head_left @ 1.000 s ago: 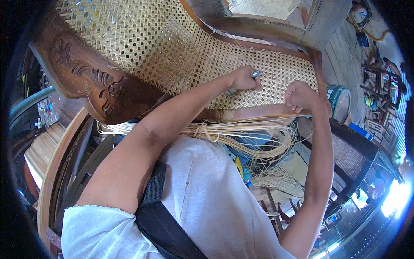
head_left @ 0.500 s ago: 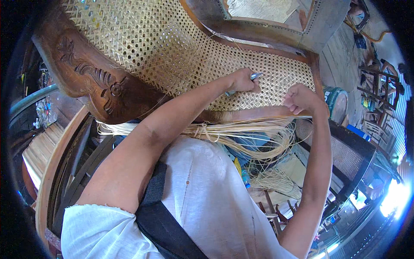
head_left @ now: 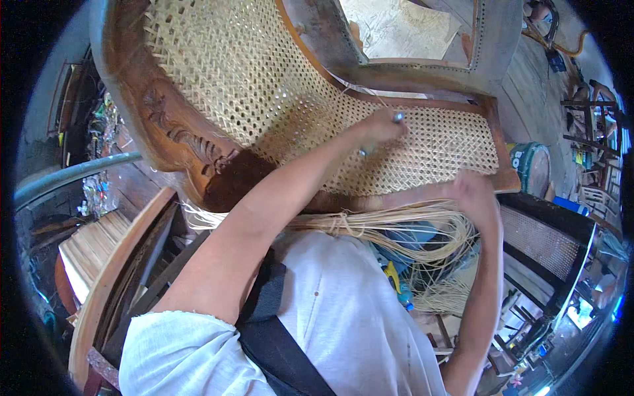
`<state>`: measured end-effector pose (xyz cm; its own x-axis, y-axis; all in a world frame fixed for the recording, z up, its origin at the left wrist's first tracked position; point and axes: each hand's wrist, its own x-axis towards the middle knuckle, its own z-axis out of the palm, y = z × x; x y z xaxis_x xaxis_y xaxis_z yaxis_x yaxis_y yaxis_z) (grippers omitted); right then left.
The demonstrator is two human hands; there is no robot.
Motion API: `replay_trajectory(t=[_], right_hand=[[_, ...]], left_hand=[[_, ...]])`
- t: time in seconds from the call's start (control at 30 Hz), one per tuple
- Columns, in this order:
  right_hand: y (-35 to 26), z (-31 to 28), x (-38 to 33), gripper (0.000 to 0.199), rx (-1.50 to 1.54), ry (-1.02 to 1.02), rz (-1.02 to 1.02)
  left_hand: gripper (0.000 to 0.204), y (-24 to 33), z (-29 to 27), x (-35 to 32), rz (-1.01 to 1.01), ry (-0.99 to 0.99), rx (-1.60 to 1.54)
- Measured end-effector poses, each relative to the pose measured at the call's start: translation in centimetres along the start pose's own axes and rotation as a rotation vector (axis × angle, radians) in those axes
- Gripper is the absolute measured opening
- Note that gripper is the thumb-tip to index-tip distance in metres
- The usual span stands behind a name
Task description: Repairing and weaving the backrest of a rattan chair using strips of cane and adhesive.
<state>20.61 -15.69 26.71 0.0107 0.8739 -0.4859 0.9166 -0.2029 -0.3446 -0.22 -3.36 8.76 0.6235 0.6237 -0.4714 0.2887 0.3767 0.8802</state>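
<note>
The woven cane panel (head_left: 439, 135) fills the seat of a carved brown wooden chair frame (head_left: 191, 142). Over the panel, my left hand (head_left: 383, 129) is closed around a small metal tool (head_left: 398, 117); its shiny end shows, while motion blur hides its exact kind. My right hand (head_left: 472, 188), also blurred, hovers by the front rail near its right corner. Its fingers look curled together, and whatever they may hold is too fine to see. Below the rail, close to my body, lies a tied bundle of pale cane strands (head_left: 409, 221).
Behind the seat stands a chair back frame (head_left: 422, 76) with an opening. A green drum (head_left: 531, 168) is beyond the right corner, and a dark frame with a cane panel (head_left: 538, 237) sits lower right. Curved wood (head_left: 119, 277) and a pipe (head_left: 72, 178) are at left.
The view has shifted, so the chair appears farther right and lower. My right hand has moved from over the panel's right edge down to the front rail; my left hand stays over the panel, tool in it.
</note>
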Motion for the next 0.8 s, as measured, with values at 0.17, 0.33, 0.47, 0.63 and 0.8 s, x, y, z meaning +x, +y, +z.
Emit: replay_trajectory(t=[0.17, 0.33, 0.47, 0.63, 0.8], right_hand=[[-4.9, 9.5, -14.7, 0.034, 0.007, -0.343, -0.032], [-5.7, 18.1, -16.1, 0.046, -0.107, 0.058, 0.104], [-5.5, 16.6, -16.7, 0.056, 0.006, 0.010, 0.128], [-4.8, 6.1, -19.2, 0.056, 0.361, -0.401, 0.119], [-6.1, -0.6, -10.4, 0.029, 1.066, -0.009, 0.472]], left_hand=[[0.034, 0.5, -8.3, 3.3, 0.008, 0.315, 0.388], [0.038, 0.0, -8.4, 5.6, 0.051, 0.420, 0.553], [0.033, -1.7, -6.5, 6.0, -0.017, 0.335, 0.665], [0.030, -4.5, -6.9, 7.3, 0.105, 0.293, 0.662], [0.034, -6.0, -7.4, 9.4, 0.010, 0.244, 0.678]])
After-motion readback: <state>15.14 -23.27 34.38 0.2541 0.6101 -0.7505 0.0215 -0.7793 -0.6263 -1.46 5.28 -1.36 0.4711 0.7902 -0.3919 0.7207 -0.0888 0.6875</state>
